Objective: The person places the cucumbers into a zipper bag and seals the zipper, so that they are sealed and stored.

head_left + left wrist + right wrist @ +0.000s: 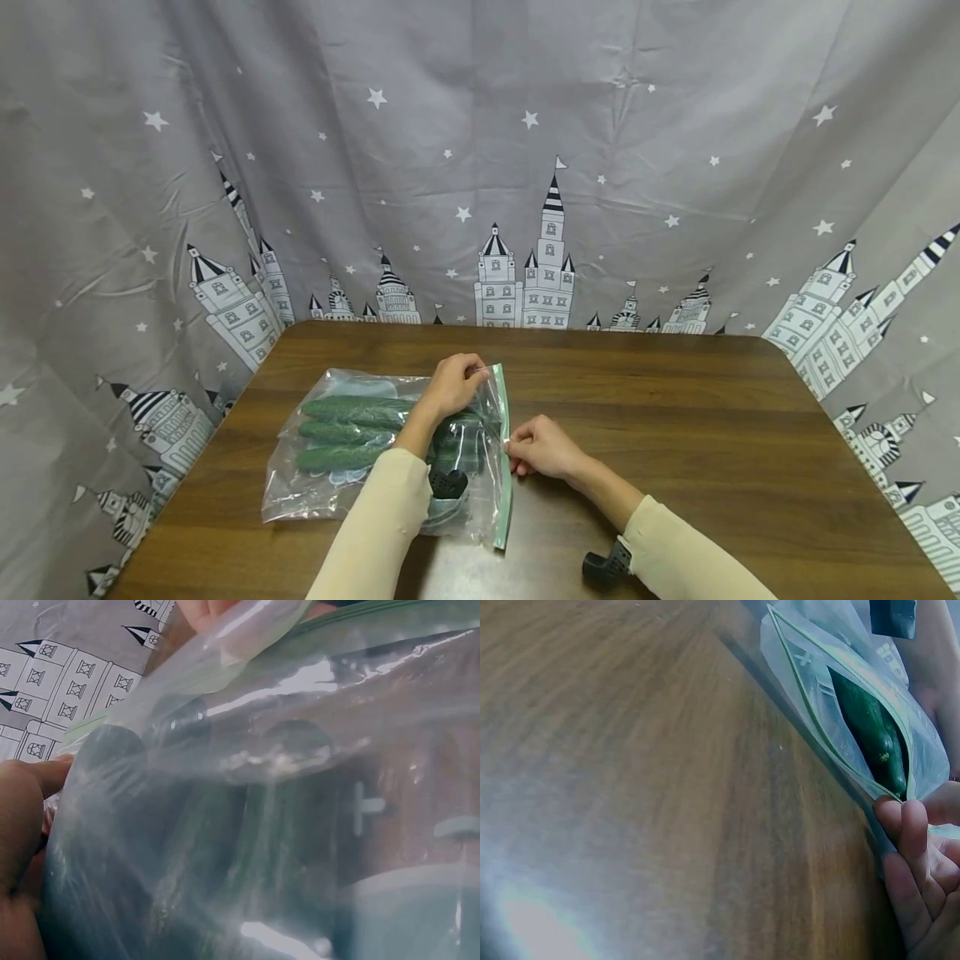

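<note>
A clear zip bag (288, 487) with a green zip strip (504, 500) lies flat on the table, its mouth to the right. Several long green cucumbers (337, 433) are inside. In the right wrist view the mouth gapes on one side of my fingers, showing a dark green cucumber (870, 731). My right hand (546, 448) pinches the zip strip near its middle, between thumb and fingers (913, 829). Reaching over the bag, my left hand (453, 385) grips its far edge close to the strip; in the left wrist view the left fingers (22, 817) partly show beside the plastic.
The brown wooden table (675, 400) extends right of the bag. Behind it hangs a grey curtain (420, 125) printed with castles and stars. Black wrist devices sit at both sleeves; the left one (448, 483) is over the bag.
</note>
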A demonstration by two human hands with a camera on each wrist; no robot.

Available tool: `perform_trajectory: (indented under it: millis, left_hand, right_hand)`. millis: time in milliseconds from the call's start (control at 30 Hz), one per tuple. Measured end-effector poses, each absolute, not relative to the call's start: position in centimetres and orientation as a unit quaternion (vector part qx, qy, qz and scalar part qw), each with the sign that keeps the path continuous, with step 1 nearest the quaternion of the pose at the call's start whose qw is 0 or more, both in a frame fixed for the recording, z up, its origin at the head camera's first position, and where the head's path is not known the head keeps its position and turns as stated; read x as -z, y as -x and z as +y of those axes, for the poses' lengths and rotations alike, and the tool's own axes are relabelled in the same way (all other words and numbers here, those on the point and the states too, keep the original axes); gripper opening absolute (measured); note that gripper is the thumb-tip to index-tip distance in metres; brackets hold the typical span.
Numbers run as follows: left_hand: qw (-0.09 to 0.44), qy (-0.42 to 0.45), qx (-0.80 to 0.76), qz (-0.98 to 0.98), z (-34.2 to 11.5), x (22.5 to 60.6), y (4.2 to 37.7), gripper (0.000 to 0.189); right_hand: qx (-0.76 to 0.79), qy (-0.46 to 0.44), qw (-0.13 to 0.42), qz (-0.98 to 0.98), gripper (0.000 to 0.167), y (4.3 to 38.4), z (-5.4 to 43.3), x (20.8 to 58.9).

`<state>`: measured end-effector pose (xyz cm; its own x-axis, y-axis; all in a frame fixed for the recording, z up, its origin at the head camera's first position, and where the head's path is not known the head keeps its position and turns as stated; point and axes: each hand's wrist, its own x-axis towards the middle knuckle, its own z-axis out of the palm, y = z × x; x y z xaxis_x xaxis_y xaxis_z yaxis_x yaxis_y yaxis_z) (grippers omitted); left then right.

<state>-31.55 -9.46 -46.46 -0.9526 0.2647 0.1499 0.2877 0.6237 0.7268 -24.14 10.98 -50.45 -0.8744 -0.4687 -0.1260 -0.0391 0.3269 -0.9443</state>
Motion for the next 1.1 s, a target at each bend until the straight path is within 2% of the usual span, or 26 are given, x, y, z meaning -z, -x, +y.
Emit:
perform_trajectory:
  millis: [333,700,1100]
  left_hand:
    - [0.031,0.161,0.394,-0.904,-9.4,47.0,31.9,0.012]
    - [0.025,0.147,0.404,-0.902,-9.5,47.0,32.0,0.013]
    - [0.014,0.13,0.414,-0.901,-9.5,46.9,31.9,0.014]
  right_hand:
    - [0.549,0.184,0.189,0.793,0.022,23.3,11.3,50.5]
    - [0.554,0.186,0.219,0.781,0.022,22.2,11.2,50.1]
    - [0.537,0.213,0.22,0.786,0.024,21.3,11.3,50.3]
